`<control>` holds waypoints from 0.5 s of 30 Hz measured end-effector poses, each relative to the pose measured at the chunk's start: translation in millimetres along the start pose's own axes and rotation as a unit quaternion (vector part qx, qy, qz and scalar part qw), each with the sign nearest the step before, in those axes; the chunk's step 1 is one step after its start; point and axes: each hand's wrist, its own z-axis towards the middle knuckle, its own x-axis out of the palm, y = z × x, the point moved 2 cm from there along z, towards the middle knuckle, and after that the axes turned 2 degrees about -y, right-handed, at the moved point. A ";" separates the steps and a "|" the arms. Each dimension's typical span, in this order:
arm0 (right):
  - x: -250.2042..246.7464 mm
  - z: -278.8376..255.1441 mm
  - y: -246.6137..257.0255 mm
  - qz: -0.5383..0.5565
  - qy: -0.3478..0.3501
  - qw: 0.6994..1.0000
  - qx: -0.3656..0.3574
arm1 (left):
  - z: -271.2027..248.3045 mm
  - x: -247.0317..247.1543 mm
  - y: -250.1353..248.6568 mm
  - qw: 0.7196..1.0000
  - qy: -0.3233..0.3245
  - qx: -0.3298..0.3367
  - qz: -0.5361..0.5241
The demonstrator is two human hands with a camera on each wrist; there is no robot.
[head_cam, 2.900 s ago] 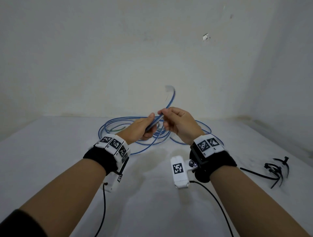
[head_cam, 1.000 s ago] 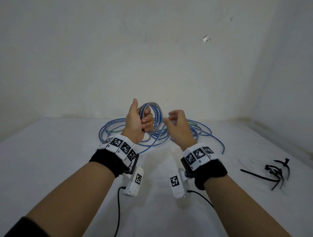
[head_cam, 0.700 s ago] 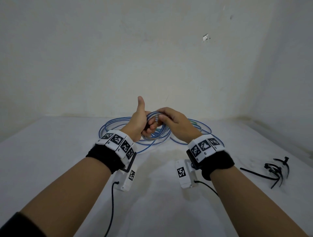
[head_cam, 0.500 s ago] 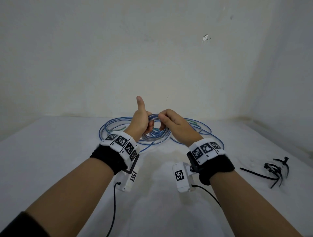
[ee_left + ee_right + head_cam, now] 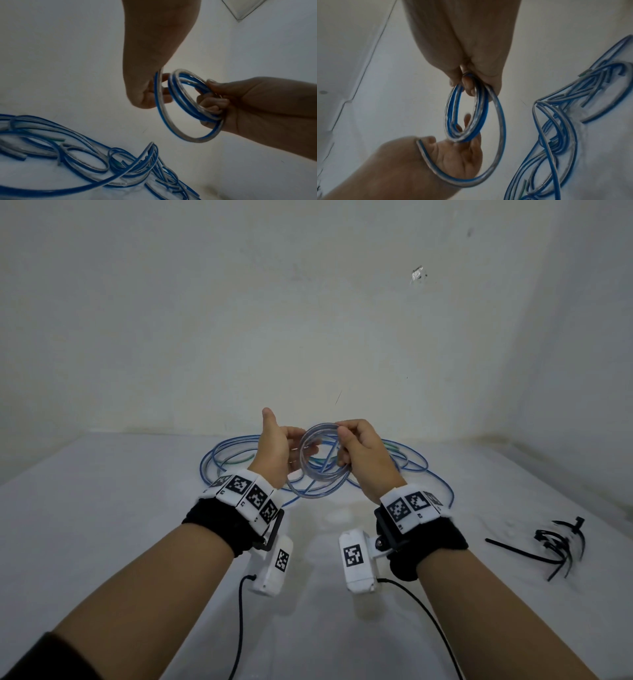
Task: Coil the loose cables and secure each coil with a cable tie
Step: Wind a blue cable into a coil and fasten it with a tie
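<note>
A small coil of clear, blue-striped cable is held up between my hands above the table. My right hand pinches its right side, with fingers curled round the strands. My left hand has its thumb up and its loose fingers passed through the coil, which rests on them. One wider loop runs from the coil round the left palm. The rest of the loose cable lies tangled on the table behind the hands. Black cable ties lie at the right.
The white table meets plain walls at the back and on the right. The cable tangle, with some green-striped ends in it, spreads across the far middle. Black leads hang from both wrist cameras.
The coil has grown by a turn or two. It is now turned face-on between the hands. The right hand has taken hold of its side, and the left fingers have loosened.
</note>
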 end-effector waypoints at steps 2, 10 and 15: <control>-6.4 3.1 -1.5 0.039 -0.048 0.998 0.011 | 2.4 -9.6 0.6 0.999 -0.034 -0.031 0.021; -20.6 12.8 -5.1 0.160 -0.212 0.963 0.052 | 4.5 -28.5 10.0 0.973 0.103 -0.123 -0.166; -15.1 9.8 -8.6 0.197 -0.215 0.954 0.073 | -2.0 -18.2 7.4 0.992 0.121 0.017 -0.030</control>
